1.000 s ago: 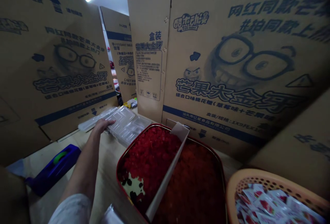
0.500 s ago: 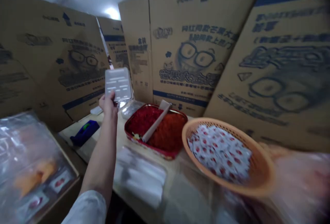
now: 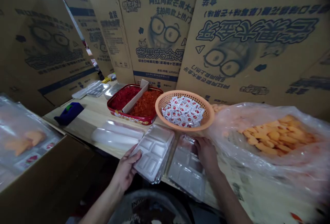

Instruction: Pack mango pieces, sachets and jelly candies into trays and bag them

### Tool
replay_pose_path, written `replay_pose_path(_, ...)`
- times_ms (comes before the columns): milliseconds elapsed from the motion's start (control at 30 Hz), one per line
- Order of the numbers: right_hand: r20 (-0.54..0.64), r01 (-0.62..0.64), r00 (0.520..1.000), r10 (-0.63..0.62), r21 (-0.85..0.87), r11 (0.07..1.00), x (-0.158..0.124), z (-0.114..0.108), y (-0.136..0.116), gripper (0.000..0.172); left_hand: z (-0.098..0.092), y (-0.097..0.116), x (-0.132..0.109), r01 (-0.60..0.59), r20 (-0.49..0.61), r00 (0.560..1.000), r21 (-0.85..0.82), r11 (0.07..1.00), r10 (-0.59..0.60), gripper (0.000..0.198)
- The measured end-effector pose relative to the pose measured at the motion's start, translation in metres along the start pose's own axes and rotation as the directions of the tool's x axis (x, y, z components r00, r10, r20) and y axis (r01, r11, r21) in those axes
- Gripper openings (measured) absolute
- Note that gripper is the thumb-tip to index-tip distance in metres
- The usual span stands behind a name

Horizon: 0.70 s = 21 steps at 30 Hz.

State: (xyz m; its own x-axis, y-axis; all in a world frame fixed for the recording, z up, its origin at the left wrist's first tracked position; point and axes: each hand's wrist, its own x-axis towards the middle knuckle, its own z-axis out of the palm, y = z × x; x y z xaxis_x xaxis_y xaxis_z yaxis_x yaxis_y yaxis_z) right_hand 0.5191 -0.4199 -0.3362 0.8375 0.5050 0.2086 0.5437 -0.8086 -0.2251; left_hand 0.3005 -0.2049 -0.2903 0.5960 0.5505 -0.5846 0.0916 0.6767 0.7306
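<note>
My left hand grips the left edge of a clear plastic compartment tray, thumb on top; its layered edges look like several nested trays. The tray is tilted over the table's front edge. To its right, another clear plastic tray lies at the table's front. My right hand has its fingers curled on that tray's upper right edge; the fingertips are partly hidden. Just beyond the hands stands an orange basket of small white and red sachets.
A red tin with a divider holds red and orange bits. Clear sleeves lie before it. A blue tape dispenser stands left. At right is a plastic bag of orange pieces. Cardboard boxes wall the back.
My left hand has come back from the far left of the table with the trays, down to the front. My right hand has come into view on another tray. The view has turned right.
</note>
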Motion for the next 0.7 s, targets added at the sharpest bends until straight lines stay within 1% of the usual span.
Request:
replay_pose_path(67, 0.003, -0.008, 1.0, 0.008, -0.002, 1.0, -0.001, 0.001, 0.001, 0.023, 0.009, -0.01, 0.005, -0.027, -0.008, 1.0, 0.001, 1.0, 0.027, 0.054)
replay_pose_path(100, 0.006, -0.011, 1.0, 0.011, -0.005, 1.0, -0.001, 0.001, 0.001, 0.023, 0.013, -0.012, 0.007, -0.054, 0.005, 0.999, 0.027, 0.998, 0.054, 0.056)
replay_pose_path(167, 0.01, -0.014, 1.0, 0.014, -0.008, 1.0, -0.001, 0.002, 0.002, 0.022, 0.017, -0.014, 0.01, -0.136, 0.064, 0.99, 0.134, 0.982, 0.128, 0.059)
replay_pose_path(233, 0.009, -0.019, 1.0, 0.019, -0.007, 1.0, -0.001, 0.002, 0.001, 0.021, 0.017, -0.016, 0.013, -0.259, 0.151, 0.963, 0.306, 0.916, 0.223, 0.06)
replay_pose_path(267, 0.007, -0.023, 1.0, 0.023, -0.007, 1.0, -0.002, 0.002, 0.001, 0.021, 0.016, -0.017, 0.014, -0.327, 0.179, 0.944, 0.411, 0.851, 0.277, 0.06)
replay_pose_path(300, 0.007, -0.027, 1.0, 0.027, -0.009, 1.0, -0.002, 0.002, 0.001, 0.021, 0.014, -0.018, 0.016, -0.392, 0.2, 0.92, 0.524, 0.756, 0.338, 0.06)
replay_pose_path(333, 0.009, -0.03, 1.0, 0.03, -0.012, 0.999, -0.001, 0.001, 0.001, 0.021, 0.012, -0.02, 0.018, -0.446, 0.221, 0.888, 0.631, 0.635, 0.404, 0.059)
replay_pose_path(400, 0.017, -0.025, 1.0, 0.025, -0.015, 1.0, -0.001, 0.0, 0.0, 0.02, 0.01, -0.023, 0.018, -0.503, 0.301, 0.808, 0.8, 0.328, 0.506, 0.055)
replay_pose_path(467, 0.025, -0.006, 1.0, 0.006, -0.013, 1.0, 0.0, -0.001, 0.001, 0.02, 0.013, -0.024, 0.016, -0.496, 0.423, 0.744, 0.869, 0.003, 0.517, 0.051)
replay_pose_path(500, 0.029, 0.008, 1.0, -0.007, -0.009, 1.0, 0.001, -0.002, 0.001, 0.02, 0.017, -0.023, 0.014, -0.484, 0.484, 0.723, 0.864, -0.14, 0.493, 0.05)
replay_pose_path(533, 0.033, 0.022, 0.999, -0.022, -0.006, 1.0, 0.002, -0.002, 0.001, 0.02, 0.022, -0.021, 0.013, -0.468, 0.534, 0.706, 0.845, -0.259, 0.465, 0.049)
replay_pose_path(567, 0.036, 0.034, 0.999, -0.034, -0.002, 0.999, 0.002, -0.002, 0.001, 0.02, 0.028, -0.019, 0.012, -0.46, 0.581, 0.688, 0.813, -0.358, 0.435, 0.05)
replay_pose_path(600, 0.04, 0.043, 0.998, -0.043, 0.001, 0.999, 0.003, -0.002, 0.001, 0.02, 0.034, -0.017, 0.013, -0.465, 0.629, 0.665, 0.77, -0.436, 0.402, 0.05)
replay_pose_path(633, 0.045, 0.048, 0.998, -0.048, 0.003, 0.999, 0.004, -0.002, 0.001, 0.02, 0.039, -0.014, 0.016, -0.485, 0.679, 0.639, 0.721, -0.495, 0.362, 0.05)
replay_pose_path(667, 0.047, 0.047, 0.998, -0.047, 0.003, 0.999, 0.004, -0.001, 0.001, 0.02, 0.045, -0.012, 0.02, -0.509, 0.718, 0.616, 0.676, -0.534, 0.322, 0.051)
replay_pose_path(700, 0.05, 0.043, 0.998, -0.043, 0.003, 0.999, 0.005, -0.001, 0.002, 0.02, 0.048, -0.009, 0.025, -0.53, 0.743, 0.605, 0.644, -0.552, 0.286, 0.052)
